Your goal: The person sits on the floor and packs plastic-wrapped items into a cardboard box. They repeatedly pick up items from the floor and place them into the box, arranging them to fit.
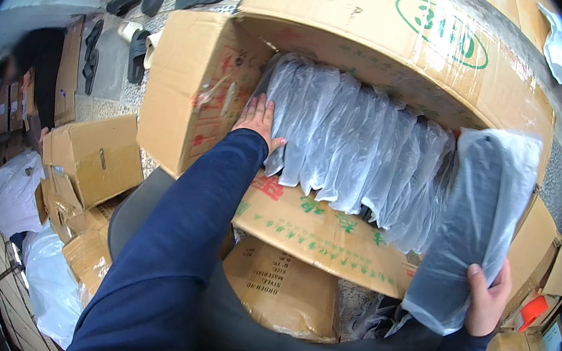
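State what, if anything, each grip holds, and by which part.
The right grip holds a long, flat, dark package in translucent plastic by its lower right edge. The left grip lies open against a row of similar packages, apparently empty.

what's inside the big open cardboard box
Inside the open box is a row of plastic-wrapped packs, the left hand at its left end; they hide whatever is beneath.

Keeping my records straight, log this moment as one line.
left hand: touching left end of bagged row | right hand: holding separate dark bagged item | carton: open
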Available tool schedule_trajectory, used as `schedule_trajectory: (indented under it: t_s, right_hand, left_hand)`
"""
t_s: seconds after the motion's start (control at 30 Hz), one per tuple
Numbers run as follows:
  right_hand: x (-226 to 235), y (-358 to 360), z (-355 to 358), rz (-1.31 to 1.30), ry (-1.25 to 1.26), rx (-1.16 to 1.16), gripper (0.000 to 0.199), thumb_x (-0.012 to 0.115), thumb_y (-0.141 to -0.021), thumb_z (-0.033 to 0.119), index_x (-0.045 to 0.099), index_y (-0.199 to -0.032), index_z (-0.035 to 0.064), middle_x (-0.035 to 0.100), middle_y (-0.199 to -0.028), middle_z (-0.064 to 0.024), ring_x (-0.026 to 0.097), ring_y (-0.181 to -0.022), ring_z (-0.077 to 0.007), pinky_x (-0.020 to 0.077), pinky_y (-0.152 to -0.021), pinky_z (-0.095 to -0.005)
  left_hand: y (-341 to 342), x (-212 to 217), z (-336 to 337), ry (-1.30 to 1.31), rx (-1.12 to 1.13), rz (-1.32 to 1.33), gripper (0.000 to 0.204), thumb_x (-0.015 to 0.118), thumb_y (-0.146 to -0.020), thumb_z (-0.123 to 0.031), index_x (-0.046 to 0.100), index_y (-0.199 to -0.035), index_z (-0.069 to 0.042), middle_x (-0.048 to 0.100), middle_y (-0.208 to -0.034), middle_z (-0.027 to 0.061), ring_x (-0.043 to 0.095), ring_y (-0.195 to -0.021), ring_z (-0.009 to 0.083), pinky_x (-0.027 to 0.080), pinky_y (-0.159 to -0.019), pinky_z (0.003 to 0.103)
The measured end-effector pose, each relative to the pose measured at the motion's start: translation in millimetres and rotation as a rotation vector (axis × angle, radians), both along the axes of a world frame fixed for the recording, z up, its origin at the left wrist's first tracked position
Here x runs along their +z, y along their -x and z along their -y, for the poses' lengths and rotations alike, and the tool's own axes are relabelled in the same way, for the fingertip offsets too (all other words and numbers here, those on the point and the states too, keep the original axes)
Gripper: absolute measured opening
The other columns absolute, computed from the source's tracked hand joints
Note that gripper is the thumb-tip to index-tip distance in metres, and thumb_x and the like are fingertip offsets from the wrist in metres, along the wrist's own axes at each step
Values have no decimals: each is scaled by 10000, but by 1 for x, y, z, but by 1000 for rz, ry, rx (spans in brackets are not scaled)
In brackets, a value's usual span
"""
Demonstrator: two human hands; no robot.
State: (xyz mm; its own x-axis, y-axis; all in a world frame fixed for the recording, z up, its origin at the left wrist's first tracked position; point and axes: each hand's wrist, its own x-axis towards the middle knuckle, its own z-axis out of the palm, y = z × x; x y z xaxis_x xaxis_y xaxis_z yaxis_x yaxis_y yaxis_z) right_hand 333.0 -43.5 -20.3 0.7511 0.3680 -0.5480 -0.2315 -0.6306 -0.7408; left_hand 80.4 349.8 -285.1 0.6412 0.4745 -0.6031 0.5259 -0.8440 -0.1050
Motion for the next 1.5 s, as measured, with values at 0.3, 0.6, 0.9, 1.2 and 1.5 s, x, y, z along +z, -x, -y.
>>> schedule_trajectory:
  t_s: [0.3, 0.6, 0.9, 1.2, 1.5]
  right_hand:
    - [85, 83, 161, -301, -317, -737, 690, 533, -902, 453, 411, -1375, -34, 568, -1271, -191, 603, -1103, -327, 486, -968, -437]
    - [78, 148, 187, -165, -319, -988, 633, 549, -896, 447, 444, -1345, 13, 577, -1246, -129, 584, -1096, -276, 456, -969, -400]
    - [77, 143, 176, -80, -271, -983, 621, 547, -890, 427, 447, -1336, 7, 587, -1203, -151, 590, -1071, -281, 466, -940, -395]
    - [84, 142, 168, -84, -271, -1112, 640, 583, -873, 421, 435, -1348, 18, 586, -1208, -148, 592, -1068, -270, 476, -926, -391]
    - [78, 145, 174, -37, -282, -1123, 649, 581, -869, 417, 416, -1360, 25, 572, -1206, -155, 584, -1067, -278, 477, -922, -398]
  left_hand:
    - [43, 36, 3, 369, -364, -147, 723, 506, -928, -329, 183, -1540, -120, 90, -1611, 136, 172, -1468, 316, 217, -1141, 555]
    - [5, 50, -1, 168, -381, -299, 750, 492, -936, -287, 98, -1556, -136, -28, -1629, 51, 166, -1473, 304, 254, -1114, 575]
    - [-54, 84, 13, 243, 1, -442, 772, 464, -952, -514, 196, -1532, -80, 217, -1568, 210, 291, -1412, 401, 230, -1126, 567]
    - [-51, 83, 42, -22, -2, -128, 899, 616, -878, -442, 92, -1554, -166, 51, -1606, 182, 145, -1453, 419, 122, -1117, 661]
    - [-50, 25, 75, -4, -579, -2, 500, 393, -960, -181, 407, -1459, -214, 155, -1611, -15, 227, -1435, 392, 141, -1100, 693]
